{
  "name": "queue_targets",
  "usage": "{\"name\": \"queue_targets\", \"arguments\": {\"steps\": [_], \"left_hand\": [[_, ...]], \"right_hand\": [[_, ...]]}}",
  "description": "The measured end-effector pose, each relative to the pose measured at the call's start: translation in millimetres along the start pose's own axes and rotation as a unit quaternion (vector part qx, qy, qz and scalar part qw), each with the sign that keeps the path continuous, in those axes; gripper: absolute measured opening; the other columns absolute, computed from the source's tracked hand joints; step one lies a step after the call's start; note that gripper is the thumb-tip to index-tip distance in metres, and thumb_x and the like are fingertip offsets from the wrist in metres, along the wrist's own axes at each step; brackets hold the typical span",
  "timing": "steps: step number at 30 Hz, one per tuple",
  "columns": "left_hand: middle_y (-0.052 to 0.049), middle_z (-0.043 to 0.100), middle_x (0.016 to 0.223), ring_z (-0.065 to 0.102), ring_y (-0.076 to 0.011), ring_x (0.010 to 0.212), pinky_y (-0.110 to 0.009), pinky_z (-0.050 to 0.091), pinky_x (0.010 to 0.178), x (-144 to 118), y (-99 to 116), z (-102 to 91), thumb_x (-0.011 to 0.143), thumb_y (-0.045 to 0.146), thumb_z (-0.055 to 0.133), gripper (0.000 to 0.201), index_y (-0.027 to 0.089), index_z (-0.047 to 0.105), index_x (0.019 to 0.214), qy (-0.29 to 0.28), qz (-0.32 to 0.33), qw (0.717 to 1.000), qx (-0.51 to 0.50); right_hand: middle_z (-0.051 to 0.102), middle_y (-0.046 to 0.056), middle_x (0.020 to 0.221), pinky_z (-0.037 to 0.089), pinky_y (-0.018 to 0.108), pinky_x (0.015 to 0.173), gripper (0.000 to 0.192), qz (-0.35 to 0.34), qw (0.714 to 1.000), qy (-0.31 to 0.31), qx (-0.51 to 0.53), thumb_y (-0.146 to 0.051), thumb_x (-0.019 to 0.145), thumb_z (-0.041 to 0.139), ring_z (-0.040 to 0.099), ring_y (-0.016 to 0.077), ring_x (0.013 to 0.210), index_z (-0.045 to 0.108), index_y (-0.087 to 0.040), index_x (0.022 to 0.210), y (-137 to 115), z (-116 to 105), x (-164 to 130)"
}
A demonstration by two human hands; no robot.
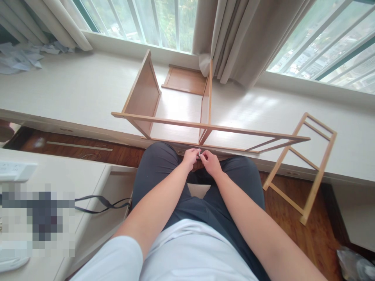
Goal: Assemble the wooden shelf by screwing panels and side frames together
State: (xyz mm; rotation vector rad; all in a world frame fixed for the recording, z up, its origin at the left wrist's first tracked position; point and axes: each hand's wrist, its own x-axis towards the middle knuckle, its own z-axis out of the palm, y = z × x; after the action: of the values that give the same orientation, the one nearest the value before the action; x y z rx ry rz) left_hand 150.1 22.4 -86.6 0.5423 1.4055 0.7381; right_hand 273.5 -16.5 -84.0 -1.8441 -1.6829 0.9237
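Close together above my lap, both hands have their fingertips pinched. My left hand (191, 158) and my right hand (210, 161) meet at a small thin item (199, 151), too small to name. Just beyond them, a partly assembled wooden shelf frame (175, 123) rests on its side on the white window ledge. It has a panel (143, 88) at its left end, a divider (206, 97) in the middle and thin crossbars on the right. My hands are apart from the frame.
A separate ladder-like wooden frame (312, 179) leans against the ledge (249, 105) at right. A loose wooden panel (185, 79) lies behind the shelf. Crumpled paper (19, 58) lies far left. A white desk (73, 171) with a black strap (102, 203) stands at left.
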Motion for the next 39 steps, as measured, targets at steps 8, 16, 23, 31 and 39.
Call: {"name": "queue_targets", "arguments": {"steps": [8, 16, 23, 31, 39], "left_hand": [[-0.002, 0.059, 0.072, 0.046, -0.0075, 0.055, -0.019, 0.030, 0.047, -1.1, 1.8, 0.1, 0.084, 0.022, 0.062, 0.013, 0.014, 0.071, 0.083, 0.007, 0.004, 1.000, 0.002], [-0.001, 0.058, 0.069, 0.046, -0.0075, 0.053, -0.019, 0.030, 0.047, -0.6, 1.6, 0.3, 0.081, 0.024, 0.068, 0.011, 0.013, 0.070, 0.079, 0.016, 0.011, 1.000, 0.005], [0.000, 0.056, 0.065, 0.046, -0.0080, 0.053, -0.019, 0.030, 0.046, 2.2, 0.1, -0.3, 0.080, 0.024, 0.069, 0.012, 0.013, 0.068, 0.076, 0.024, 0.014, 1.000, 0.013], [-0.001, 0.058, 0.067, 0.049, -0.0087, 0.053, -0.020, 0.030, 0.045, 3.1, -0.3, -0.5, 0.082, 0.023, 0.066, 0.013, 0.014, 0.065, 0.074, 0.025, 0.013, 0.999, 0.018], [-0.002, 0.059, 0.067, 0.049, -0.0087, 0.053, -0.020, 0.029, 0.044, 0.7, 1.3, -0.8, 0.081, 0.023, 0.067, 0.013, 0.013, 0.065, 0.073, 0.029, 0.012, 0.999, 0.024]], "right_hand": [[0.064, -0.001, 0.068, 0.040, 0.026, 0.063, 0.018, 0.023, 1.000, -0.013, 0.009, -0.037, 0.090, 0.050, 0.056, 0.0169, 0.064, 0.059, -0.024, 0.082, 0.9, 0.9, 1.0], [0.063, -0.003, 0.062, 0.041, 0.025, 0.064, 0.017, 0.049, 0.997, -0.038, 0.045, -0.032, 0.089, 0.047, 0.058, 0.0151, 0.060, 0.056, -0.023, 0.078, 3.5, 1.9, 2.1], [0.064, -0.003, 0.061, 0.042, 0.023, 0.057, 0.019, 0.066, 0.990, -0.069, 0.101, -0.033, 0.090, 0.046, 0.056, 0.0125, 0.052, 0.054, -0.021, 0.077, 17.0, 13.9, 7.3], [0.062, -0.003, 0.060, 0.042, 0.020, 0.048, 0.018, 0.095, 0.980, -0.108, 0.135, -0.032, 0.091, 0.044, 0.052, 0.0101, 0.045, 0.055, -0.020, 0.083, 19.3, 20.2, 11.5], [0.062, -0.003, 0.059, 0.042, 0.020, 0.047, 0.018, 0.101, 0.978, -0.106, 0.148, -0.032, 0.090, 0.046, 0.052, 0.0102, 0.044, 0.057, -0.020, 0.084, 20.6, 19.1, 11.0]]}}
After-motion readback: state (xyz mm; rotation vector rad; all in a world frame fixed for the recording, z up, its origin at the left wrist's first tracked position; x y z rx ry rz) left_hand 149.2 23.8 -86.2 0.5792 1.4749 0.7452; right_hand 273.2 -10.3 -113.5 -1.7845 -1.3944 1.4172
